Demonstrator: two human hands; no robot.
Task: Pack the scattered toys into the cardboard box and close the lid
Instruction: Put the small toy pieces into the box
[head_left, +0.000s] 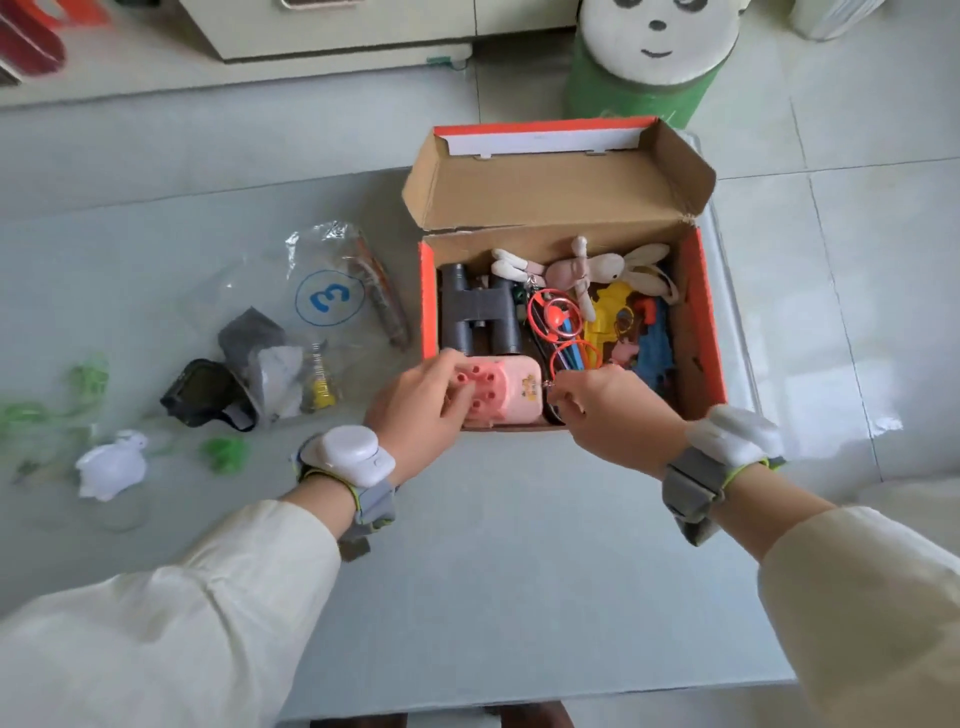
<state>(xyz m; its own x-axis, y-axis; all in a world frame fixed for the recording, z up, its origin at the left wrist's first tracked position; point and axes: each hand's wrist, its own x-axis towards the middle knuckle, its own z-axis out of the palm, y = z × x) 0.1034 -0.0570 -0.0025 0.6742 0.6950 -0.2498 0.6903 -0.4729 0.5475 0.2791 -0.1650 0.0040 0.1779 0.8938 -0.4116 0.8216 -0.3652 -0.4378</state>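
Seemingly light, rigid pink toy (511, 395): left hand (415, 410) grips its left end, right hand (613, 415) pinches its chain.

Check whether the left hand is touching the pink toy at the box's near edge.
Touching. The head view shows the left hand curled round the left end of the pink toy, fingers overlapping its surface, no gap.

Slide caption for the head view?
Left hand and right hand hold a pink toy at the near edge of the open cardboard box; binoculars and plush rabbit inside, white toy on the table.
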